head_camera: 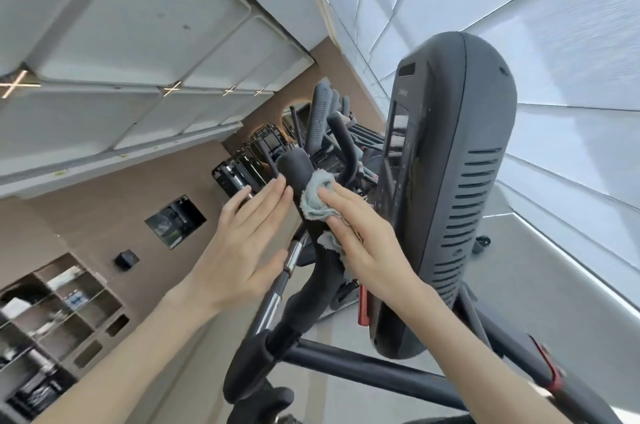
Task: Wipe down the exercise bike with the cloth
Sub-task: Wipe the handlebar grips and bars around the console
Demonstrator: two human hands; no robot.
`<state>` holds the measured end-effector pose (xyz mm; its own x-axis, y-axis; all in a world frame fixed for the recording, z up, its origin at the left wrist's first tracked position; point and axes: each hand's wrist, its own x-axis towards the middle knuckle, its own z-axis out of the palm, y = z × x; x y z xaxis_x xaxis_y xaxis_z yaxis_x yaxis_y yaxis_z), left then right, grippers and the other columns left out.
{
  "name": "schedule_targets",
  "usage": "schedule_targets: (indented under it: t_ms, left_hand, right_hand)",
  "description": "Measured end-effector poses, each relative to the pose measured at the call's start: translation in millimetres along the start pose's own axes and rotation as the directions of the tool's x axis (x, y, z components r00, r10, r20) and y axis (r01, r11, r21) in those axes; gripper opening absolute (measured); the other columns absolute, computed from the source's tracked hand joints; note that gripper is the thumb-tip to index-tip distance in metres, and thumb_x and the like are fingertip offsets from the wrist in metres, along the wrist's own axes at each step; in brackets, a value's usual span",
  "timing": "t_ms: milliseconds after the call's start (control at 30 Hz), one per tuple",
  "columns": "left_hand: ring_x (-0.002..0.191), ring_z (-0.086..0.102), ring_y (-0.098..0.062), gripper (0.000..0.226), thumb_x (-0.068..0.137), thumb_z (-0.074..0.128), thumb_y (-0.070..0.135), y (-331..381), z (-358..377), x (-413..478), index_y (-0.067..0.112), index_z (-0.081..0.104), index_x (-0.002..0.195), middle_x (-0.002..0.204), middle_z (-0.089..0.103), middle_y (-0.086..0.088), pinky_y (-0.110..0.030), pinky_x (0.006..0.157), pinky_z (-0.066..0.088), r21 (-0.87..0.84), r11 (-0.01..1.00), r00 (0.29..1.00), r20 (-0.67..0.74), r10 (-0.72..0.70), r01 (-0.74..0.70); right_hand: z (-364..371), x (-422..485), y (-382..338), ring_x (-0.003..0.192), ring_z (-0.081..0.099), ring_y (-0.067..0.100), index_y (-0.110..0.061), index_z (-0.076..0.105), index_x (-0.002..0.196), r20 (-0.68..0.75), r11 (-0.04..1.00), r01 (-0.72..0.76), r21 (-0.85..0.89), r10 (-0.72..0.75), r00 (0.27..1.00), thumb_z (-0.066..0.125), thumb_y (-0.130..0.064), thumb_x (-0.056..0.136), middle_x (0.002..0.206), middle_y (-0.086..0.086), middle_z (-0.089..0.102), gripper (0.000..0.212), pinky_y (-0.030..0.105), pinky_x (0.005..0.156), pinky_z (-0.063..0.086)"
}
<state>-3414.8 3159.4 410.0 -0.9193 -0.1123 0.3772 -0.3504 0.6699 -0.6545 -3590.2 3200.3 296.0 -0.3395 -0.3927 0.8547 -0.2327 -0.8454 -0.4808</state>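
You're on the handlebar step. Your right hand (367,240) lies flat, fingers straight, pressing the cloth (317,197) against the black grip (294,169) of the bike (363,375), just below the grip's tip. Your left hand (242,243) is wide and flat on the other side, fingertips at the grip, steadying it by the look of it. Next, I'd say: slide the cloth down the bend, then work round it. Watch the console (450,188) close on your right, the gap is tight there. Beyond are more machines (322,119); shelves (52,313) sit far left.
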Motion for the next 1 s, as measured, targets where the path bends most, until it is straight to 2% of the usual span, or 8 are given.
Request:
schedule_targets:
  t_ms: [233, 300, 433, 567, 733, 900, 1000]
  left_hand:
    - [0.148, 0.019, -0.027, 0.07, 0.091, 0.047, 0.031, 1.2, -4.9, -0.1, -0.003, 0.027, 0.148, 0.157, 0.024, -0.02, -0.046, 0.12, 0.012, 0.021, 1.0, 0.999, 0.035, 0.007, -0.008]
    - [0.148, 0.018, -0.027, 0.071, 0.091, 0.046, 0.031, 2.5, -3.8, 0.8, -0.002, 0.024, 0.149, 0.157, 0.022, -0.02, -0.045, 0.12, 0.011, 0.013, 1.0, 0.999, 0.039, 0.002, -0.002]
    - [0.148, 0.019, -0.029, 0.072, 0.09, 0.048, 0.031, 4.7, -5.6, 1.1, -0.002, 0.023, 0.149, 0.158, 0.021, -0.021, -0.046, 0.12, 0.011, 0.01, 1.0, 0.998, 0.058, -0.003, 0.002]
    - [0.148, 0.017, -0.028, 0.072, 0.09, 0.047, 0.03, 4.5, -4.7, 0.8, -0.001, 0.021, 0.15, 0.158, 0.02, -0.021, -0.046, 0.12, 0.011, 0.008, 1.0, 0.998, 0.067, -0.006, 0.006]
    - [0.149, 0.014, -0.027, 0.072, 0.091, 0.046, 0.029, 4.3, -0.3, -0.1, -0.001, 0.018, 0.151, 0.16, 0.014, -0.018, -0.045, 0.121, 0.009, -0.017, 1.0, 0.998, 0.059, -0.011, 0.012]
    - [0.149, 0.015, -0.024, 0.069, 0.092, 0.042, 0.03, 2.2, 2.1, -0.9, -0.001, 0.021, 0.151, 0.16, 0.016, -0.017, -0.046, 0.12, 0.009, -0.023, 1.0, 0.999, 0.05, -0.014, 0.015]
    - [0.149, 0.014, -0.022, 0.069, 0.092, 0.042, 0.029, 2.2, 3.1, -1.3, 0.0, 0.021, 0.151, 0.16, 0.017, -0.016, -0.048, 0.12, 0.009, -0.039, 0.999, 0.999, 0.032, -0.023, 0.024]
  right_hand:
    - [-5.8, -51.5, 5.9, 0.134, 0.037, 0.003, -0.013, 0.056, 0.13, 0.005, 0.998, -0.061, 0.001, 0.061, 0.998, 0.042, -0.021, 0.097, 0.14, -0.002, 0.047, 0.036, 0.016, 0.109, 0.028]
    - [-13.6, -32.5, -0.9, 0.134, 0.039, 0.007, -0.01, 0.056, 0.129, -0.03, 1.0, -0.026, -0.016, 0.025, 0.999, 0.042, -0.019, 0.098, 0.139, 0.005, 0.049, 0.036, 0.02, 0.11, 0.03]
    - [-15.5, 23.8, -16.2, 0.136, 0.035, 0.01, -0.008, 0.053, 0.132, -0.063, 0.998, 0.035, -0.044, -0.038, 0.997, 0.045, -0.011, 0.098, 0.14, 0.009, 0.047, 0.035, 0.019, 0.112, 0.026]
    - [-1.4, 50.1, -15.7, 0.135, 0.034, 0.007, -0.009, 0.052, 0.134, -0.016, 0.998, 0.055, -0.033, -0.056, 0.998, 0.046, -0.01, 0.098, 0.142, 0.01, 0.046, 0.037, 0.017, 0.112, 0.026]
    - [4.6, 11.6, 1.2, 0.135, 0.036, 0.004, -0.009, 0.051, 0.134, -0.034, 0.999, 0.029, 0.015, -0.029, 0.999, 0.046, -0.01, 0.098, 0.142, 0.005, 0.046, 0.037, 0.021, 0.111, 0.028]
    - [9.0, -47.8, 16.6, 0.135, 0.036, 0.002, -0.011, 0.051, 0.133, -0.049, 0.999, -0.043, 0.007, 0.043, 0.998, 0.042, -0.017, 0.098, 0.139, 0.0, 0.046, 0.037, 0.017, 0.109, 0.027]
    - [1.9, -53.7, 18.0, 0.132, 0.041, 0.005, -0.009, 0.055, 0.129, -0.041, 0.999, -0.027, -0.021, 0.026, 0.999, 0.042, -0.018, 0.097, 0.136, 0.003, 0.051, 0.036, 0.017, 0.107, 0.031]
